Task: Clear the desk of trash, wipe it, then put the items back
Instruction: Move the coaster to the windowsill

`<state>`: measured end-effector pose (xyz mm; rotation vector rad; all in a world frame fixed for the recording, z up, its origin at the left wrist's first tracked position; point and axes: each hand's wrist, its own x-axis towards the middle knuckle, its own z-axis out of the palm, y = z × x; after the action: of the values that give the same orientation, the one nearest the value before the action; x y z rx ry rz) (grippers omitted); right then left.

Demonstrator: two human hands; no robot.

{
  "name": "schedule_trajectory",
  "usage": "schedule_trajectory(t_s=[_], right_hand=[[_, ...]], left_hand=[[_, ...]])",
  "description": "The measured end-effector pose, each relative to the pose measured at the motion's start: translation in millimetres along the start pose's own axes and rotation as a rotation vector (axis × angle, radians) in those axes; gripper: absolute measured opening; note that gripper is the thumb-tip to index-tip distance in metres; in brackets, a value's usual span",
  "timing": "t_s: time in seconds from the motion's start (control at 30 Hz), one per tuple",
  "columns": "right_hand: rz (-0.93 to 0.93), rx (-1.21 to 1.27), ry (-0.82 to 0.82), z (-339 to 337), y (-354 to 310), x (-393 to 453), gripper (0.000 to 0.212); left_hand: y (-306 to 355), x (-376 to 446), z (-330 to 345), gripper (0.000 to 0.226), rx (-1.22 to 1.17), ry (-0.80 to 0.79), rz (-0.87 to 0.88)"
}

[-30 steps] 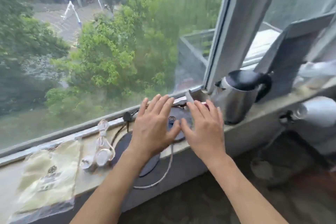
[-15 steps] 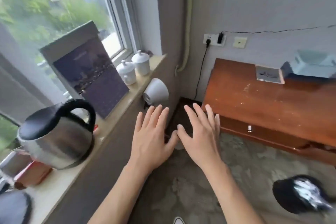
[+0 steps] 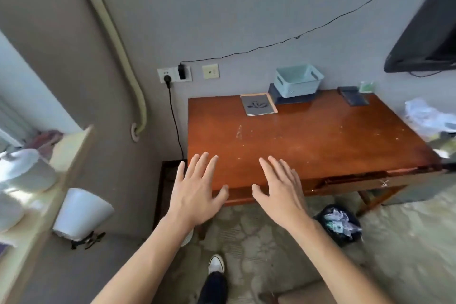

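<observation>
Grey-walled room with a glossy reddish-brown wooden tabletop (image 3: 308, 140), speckled with pale crumbs and carrying a pale blue plastic basket (image 3: 297, 80) on a dark flat tray (image 3: 277, 96), a grey square booklet (image 3: 259, 104) just beside it and a dark flat case (image 3: 353, 96) near the back right corner. Left hand (image 3: 195, 190) and right hand (image 3: 282, 190) held apart above the near edge, palms down, fingers straight and spread, gripping nothing. Below, on the patterned floor, a black bin (image 3: 339, 224) stuffed with crumpled paper; white cups (image 3: 27, 174) on the pale windowsill (image 3: 71, 145) at left.
</observation>
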<state>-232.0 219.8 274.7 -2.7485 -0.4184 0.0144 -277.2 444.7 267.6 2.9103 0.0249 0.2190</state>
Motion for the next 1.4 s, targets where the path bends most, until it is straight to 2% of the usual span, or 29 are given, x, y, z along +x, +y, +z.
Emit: schedule_trajectory(t_s=[0.37, 0.8, 1.03, 1.23, 1.33, 1.4], right_hand=[[0.182, -0.166, -0.086, 2.5, 47.3, 177.8, 0.072], [0.129, -0.237, -0.116, 37.3, 133.9, 345.2, 0.066], [0.098, -0.172, -0.200, 77.5, 210.1, 463.8, 0.055], [0.158, -0.028, -0.334, 128.5, 255.1, 535.7, 0.052], [0.200, 0.001, -0.352, 148.1, 270.4, 552.2, 0.050], [0.190, -0.013, -0.303, 157.2, 276.0, 554.8, 0.045]], left_hand=[[-10.0, 220.7, 29.1, 0.085, 0.067, -0.167, 0.143], [-2.4, 376.5, 124.8, 0.081, 0.105, -0.286, 0.101], [22.5, 475.6, 202.6, 0.065, 0.046, -0.396, -0.078], [25.9, 542.1, 272.2, 0.060, -0.023, -0.527, -0.305], [26.6, 560.4, 296.0, 0.062, -0.068, -0.532, -0.421], [29.4, 566.9, 305.6, 0.065, -0.098, -0.492, -0.476]])
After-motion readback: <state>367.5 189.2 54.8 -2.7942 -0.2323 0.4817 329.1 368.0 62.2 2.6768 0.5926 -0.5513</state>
